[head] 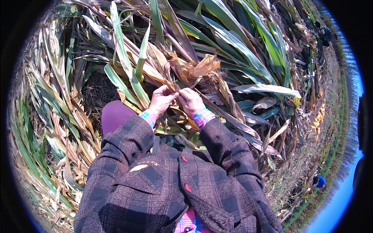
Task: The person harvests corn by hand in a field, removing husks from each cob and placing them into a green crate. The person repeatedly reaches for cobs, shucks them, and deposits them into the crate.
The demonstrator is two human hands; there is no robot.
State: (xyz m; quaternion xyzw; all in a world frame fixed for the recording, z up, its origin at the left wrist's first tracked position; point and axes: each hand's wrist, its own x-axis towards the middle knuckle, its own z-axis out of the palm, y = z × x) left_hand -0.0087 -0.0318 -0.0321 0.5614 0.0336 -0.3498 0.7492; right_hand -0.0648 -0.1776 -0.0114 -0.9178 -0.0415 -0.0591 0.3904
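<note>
Both hands meet at the dry, brown tip of a corn ear's husk (173,84) in front of my body. My left hand (162,100) pinches the husk between thumb and fingers. Close beside it, my right hand (189,100) grips the same tip from the other side, the two thumbs almost touching. Any kernels inside are hidden by the husk and my fingers. A curled, papery husk (207,66) stands just beyond my right hand. Cut corn stalks with long green leaves (233,43) lie in a heap under and beyond both hands.
More corn stalks (55,107) lie at the left. Bare soil with dry straw (97,90) shows between the heaps. Husked yellow corn ears (318,118) are piled on the ground at the right. A person in blue (320,181) is far off, lower right; dark figures (325,35) show upper right.
</note>
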